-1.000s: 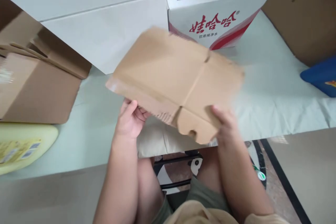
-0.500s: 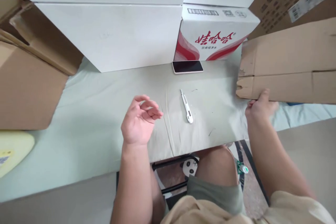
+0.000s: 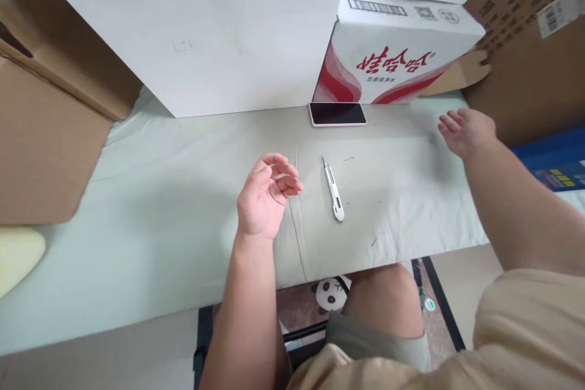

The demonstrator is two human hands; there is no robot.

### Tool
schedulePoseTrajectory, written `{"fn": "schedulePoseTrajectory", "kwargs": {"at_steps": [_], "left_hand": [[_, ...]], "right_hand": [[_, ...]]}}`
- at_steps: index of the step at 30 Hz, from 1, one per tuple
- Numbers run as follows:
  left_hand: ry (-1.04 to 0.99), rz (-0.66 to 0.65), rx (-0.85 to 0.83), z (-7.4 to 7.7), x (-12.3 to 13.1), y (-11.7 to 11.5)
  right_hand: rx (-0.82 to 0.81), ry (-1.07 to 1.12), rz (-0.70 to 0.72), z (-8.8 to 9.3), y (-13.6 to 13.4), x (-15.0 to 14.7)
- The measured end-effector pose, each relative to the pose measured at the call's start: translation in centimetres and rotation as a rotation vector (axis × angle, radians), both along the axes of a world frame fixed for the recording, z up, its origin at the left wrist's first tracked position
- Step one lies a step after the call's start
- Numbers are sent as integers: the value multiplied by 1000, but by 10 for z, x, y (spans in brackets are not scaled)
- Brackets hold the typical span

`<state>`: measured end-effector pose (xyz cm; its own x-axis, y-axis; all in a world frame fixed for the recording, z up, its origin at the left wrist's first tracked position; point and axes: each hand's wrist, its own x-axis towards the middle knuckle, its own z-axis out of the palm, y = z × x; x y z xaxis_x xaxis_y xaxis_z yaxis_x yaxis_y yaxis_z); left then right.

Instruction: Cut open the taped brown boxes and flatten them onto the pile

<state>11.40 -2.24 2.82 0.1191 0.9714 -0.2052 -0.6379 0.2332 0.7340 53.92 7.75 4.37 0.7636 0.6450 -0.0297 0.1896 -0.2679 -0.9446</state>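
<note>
My left hand hovers over the cloth-covered table with loosely curved fingers, holding nothing. Just to its right lies a white utility knife, its tip pointing away from me. My right hand is stretched out at the right with nothing in it and its fingers extended. Beyond that hand, a brown cardboard piece shows partly between the white-and-red carton and a large brown box; the rest of it is hidden. A phone rests flat against the carton's base.
Large white boxes form a wall at the back. Brown cardboard stands on the left, above a pale yellow object. A blue printed package sits at the right. Small dark scraps lie near the knife.
My right hand has let go of the flat cardboard and moved up and right. The cardboard has left the right front and a piece now shows behind the carton. The view has shifted slightly.
</note>
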Motion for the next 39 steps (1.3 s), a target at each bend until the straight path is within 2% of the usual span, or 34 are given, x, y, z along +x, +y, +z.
{"fn": "schedulePoseTrajectory", "kwargs": {"at_steps": [3,6,10,13,17,19,23,24,25,27,30,34,39], "left_hand": [[-15,15,-4,4,-2,-1],[-28,62,-5,8,-8,-4],[-38,158,30,15,-26,-10],[-65,292,52,19,-48,-17],[-142,545,-18,22,-76,-27],[-186,697,-40,24,-88,-31],[-229,968,-1,31,-111,-40],[-232,1017,9,32,-116,-43],[-233,1058,15,34,-122,-46],[-230,1120,16,35,-133,-51],[-192,1163,18,34,-144,-56],[-77,1179,37,32,-152,-61],[79,1167,25,28,-158,-61]], "right_hand": [[-45,145,20,-11,-8,-19],[-72,203,99,-10,-19,-43],[-121,192,228,7,-34,-85],[-127,133,388,24,-40,-134],[-80,-66,760,40,-31,-229],[-22,-195,970,44,-23,-290],[87,-317,1391,48,-16,-423],[185,-499,1541,48,-17,-455],[276,-678,1613,48,-20,-486],[402,-889,1660,49,-25,-540],[535,-969,1727,49,-31,-599],[513,-953,1784,44,-31,-635],[365,-868,1745,45,-38,-638]]}}
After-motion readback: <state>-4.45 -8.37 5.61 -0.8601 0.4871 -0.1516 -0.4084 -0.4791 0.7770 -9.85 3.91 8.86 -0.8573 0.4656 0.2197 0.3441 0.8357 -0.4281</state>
